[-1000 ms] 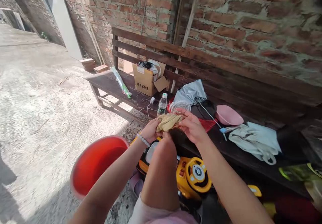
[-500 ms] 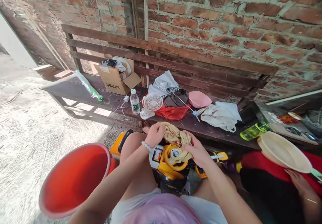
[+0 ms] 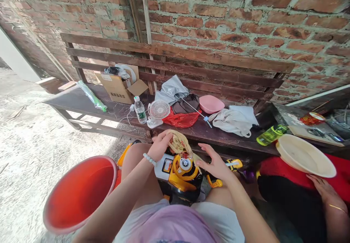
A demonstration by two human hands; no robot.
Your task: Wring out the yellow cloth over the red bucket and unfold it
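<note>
Rag [image 3: 179, 143], left hand [image 3: 161, 146] gripping, right hand [image 3: 214, 163] seemingly open

The orange bucket [image 3: 79, 193] is running off the lower left — its base is lying behind the person's left arm. The yellow toy car [image 3: 182, 175] is showing only its top; the knees are covering the rest. The box [image 3: 116, 88] lettering is reading too small to make out. A co-worker's hand [image 3: 325, 192] is being cropped at the right edge.
</note>
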